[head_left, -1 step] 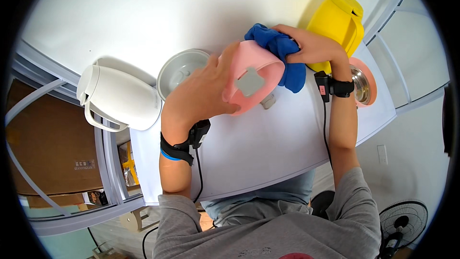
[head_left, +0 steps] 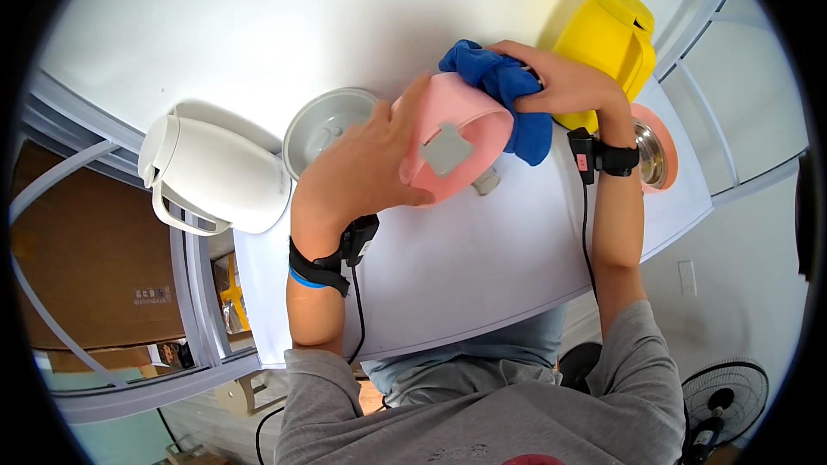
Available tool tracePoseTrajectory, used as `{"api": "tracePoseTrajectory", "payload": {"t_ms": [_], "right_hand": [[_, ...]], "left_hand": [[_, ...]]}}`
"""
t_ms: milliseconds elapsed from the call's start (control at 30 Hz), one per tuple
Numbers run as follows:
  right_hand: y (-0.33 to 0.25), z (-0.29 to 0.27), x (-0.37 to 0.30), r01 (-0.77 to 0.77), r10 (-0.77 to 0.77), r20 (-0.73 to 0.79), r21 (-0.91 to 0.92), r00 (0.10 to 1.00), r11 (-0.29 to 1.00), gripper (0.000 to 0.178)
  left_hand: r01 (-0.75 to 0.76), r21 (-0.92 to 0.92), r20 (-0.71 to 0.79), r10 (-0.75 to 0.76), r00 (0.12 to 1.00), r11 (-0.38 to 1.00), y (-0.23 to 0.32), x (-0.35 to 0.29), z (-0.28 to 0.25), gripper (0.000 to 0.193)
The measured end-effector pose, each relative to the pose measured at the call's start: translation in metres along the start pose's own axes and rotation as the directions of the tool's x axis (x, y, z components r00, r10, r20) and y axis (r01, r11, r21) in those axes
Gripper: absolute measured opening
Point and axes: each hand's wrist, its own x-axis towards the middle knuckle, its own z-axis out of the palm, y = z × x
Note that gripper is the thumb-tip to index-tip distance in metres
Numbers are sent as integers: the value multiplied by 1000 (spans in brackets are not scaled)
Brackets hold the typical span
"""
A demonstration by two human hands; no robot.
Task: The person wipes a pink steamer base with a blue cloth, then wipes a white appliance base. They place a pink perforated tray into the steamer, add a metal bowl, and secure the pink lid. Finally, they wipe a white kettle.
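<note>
My left hand grips a pink round container with a grey tab on its side, tilted above the white table. My right hand presses a bunched blue cloth against the container's upper rim. Both wrists carry black bands with cables.
A grey bowl-shaped lid lies just left of the pink container. A white jug lies at the table's left end. A yellow jug stands behind my right hand, with a pink dish holding a metal insert to its right. A floor fan stands at the lower right.
</note>
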Motion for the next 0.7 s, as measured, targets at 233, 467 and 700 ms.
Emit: {"api": "tracePoseTrajectory", "payload": {"t_ms": [233, 467, 700], "right_hand": [[-34, -17, -13, -36, 28, 46, 182, 999, 983, 96], [-19, -11, -9, 126, -129, 3, 178, 992, 976, 114], [-2, -1, -2, -2, -18, 140, 139, 990, 990, 116]], "left_hand": [[24, 11, 58, -24, 998, 1000, -2, -4, -3, 148], [32, 32, 57, -34, 998, 999, -1, -2, -1, 146], [62, 58, 58, -65, 996, 996, 5, 0, -1, 143]]}}
